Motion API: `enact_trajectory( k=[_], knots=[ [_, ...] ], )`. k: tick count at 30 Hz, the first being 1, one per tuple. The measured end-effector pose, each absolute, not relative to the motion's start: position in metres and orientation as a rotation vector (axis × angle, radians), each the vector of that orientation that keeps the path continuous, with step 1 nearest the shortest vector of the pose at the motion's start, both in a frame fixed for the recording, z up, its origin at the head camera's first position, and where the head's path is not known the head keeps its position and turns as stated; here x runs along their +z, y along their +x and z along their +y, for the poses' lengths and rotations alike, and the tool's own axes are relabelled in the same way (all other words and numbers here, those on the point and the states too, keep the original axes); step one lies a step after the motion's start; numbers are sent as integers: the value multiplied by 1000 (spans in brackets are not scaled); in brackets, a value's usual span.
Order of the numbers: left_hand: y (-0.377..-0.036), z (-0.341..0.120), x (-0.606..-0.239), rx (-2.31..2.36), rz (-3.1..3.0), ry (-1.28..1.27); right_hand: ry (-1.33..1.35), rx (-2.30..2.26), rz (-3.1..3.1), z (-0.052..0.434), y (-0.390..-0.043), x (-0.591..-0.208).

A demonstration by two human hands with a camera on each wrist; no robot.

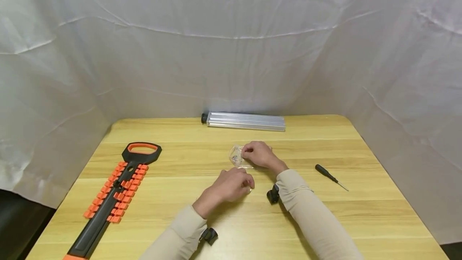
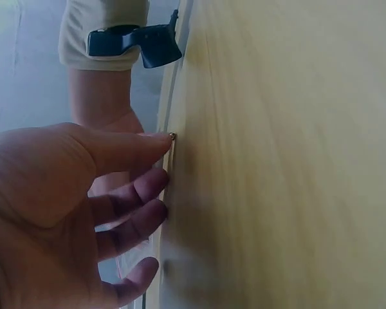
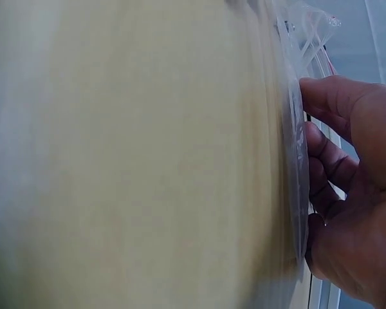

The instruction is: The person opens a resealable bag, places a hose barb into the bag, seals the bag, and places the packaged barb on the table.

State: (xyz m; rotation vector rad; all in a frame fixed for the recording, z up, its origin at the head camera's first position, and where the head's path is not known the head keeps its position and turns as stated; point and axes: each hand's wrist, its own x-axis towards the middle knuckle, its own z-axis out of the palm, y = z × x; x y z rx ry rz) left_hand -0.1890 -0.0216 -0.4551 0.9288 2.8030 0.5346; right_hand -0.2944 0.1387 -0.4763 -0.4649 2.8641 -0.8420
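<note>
Between thumb and index finger, my left hand [image 1: 231, 185] pinches a tiny shiny metal piece [image 2: 173, 136], its exact kind too small to make out. The remaining fingers of that hand are spread and loosely bent. Farther forward and to the right, my right hand [image 1: 260, 153] holds a clear plastic bag [image 1: 235, 156] by its right part, fingers bent and tips against the film. Small dark metal bits show through the bag. In the right wrist view the bag [image 3: 297, 161] stretches along the fingertips, low over the wooden table [image 1: 173, 216].
A silver ribbed aluminium bar [image 1: 246, 121] with a black knob lies at the back edge. At the left is a black and orange rack [image 1: 119, 183] with a handle and several orange clips. A black-handled screwdriver [image 1: 331, 177] lies to the right. Grey curtains surround the table.
</note>
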Motion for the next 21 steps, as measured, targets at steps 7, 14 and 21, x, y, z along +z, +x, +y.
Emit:
enact_trajectory(
  k=[7, 14, 21],
  knots=[
    [-191, -18, -457, 491, 2825, 942, -469, -844, 2872, 138, -295, -475],
    [-187, -17, -455, 484, 2797, 906, -459, -861, 2864, 139, -295, -478],
    [-183, -16, -456, 424, 2766, 926, -482, -823, 2873, 139, -295, -478]
  ],
)
